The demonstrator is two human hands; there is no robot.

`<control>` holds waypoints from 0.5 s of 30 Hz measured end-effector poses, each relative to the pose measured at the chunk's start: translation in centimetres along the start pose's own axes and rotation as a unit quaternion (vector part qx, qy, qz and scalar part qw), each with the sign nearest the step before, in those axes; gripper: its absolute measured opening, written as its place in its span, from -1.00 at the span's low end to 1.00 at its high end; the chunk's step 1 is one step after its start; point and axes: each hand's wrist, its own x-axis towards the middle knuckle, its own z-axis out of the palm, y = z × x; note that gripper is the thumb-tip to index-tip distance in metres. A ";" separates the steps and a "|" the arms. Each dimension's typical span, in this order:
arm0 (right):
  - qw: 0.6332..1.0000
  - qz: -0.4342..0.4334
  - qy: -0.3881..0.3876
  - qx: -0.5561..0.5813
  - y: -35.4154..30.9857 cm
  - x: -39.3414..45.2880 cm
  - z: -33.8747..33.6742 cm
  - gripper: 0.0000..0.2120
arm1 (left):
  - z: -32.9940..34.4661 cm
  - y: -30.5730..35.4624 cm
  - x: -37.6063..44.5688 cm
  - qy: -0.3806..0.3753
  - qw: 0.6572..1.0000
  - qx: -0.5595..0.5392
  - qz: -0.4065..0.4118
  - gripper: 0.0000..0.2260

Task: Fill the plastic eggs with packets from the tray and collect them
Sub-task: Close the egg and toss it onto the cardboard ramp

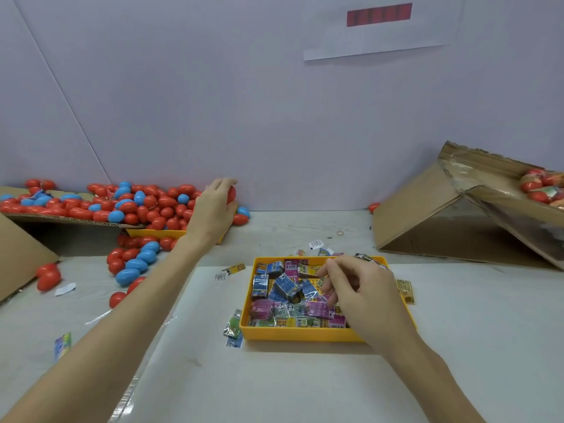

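A heap of red and blue plastic eggs (128, 206) lies on flattened cardboard at the back left. My left hand (215, 209) reaches into that heap and grips a red egg (231, 194). In the middle of the table stands a yellow tray (305, 334) full of small coloured packets (276, 288). My right hand (357, 294) hovers over the tray with its fingers curled down among the packets; whether they pinch one is hidden.
More eggs (134, 264) have spilled onto the table below the heap, over a second yellow tray (152, 232). A tilted cardboard box (427, 221) at the right holds filled eggs (540, 187). Loose packets (233, 325) lie around the tray.
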 end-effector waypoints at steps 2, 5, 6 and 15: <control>1.000 0.012 0.017 0.024 0.1 0.1 0.0 -0.85 | -1.2 3.2 -2.3 0.010 0.992 -0.127 0.014 -0.71; 0.994 0.034 0.008 0.107 -0.1 0.3 0.0 -0.84 | -2.0 8.0 -7.1 -0.062 0.952 -0.299 -0.001 -0.77; 0.988 0.045 -0.004 0.149 -0.3 0.3 0.0 -0.81 | -2.0 9.3 -8.7 -0.088 0.939 -0.333 -0.004 -0.77; 0.963 0.099 -0.072 0.239 -0.9 -0.1 0.1 -0.84 | -1.6 11.8 -15.3 -0.071 0.916 -0.395 -0.025 -0.76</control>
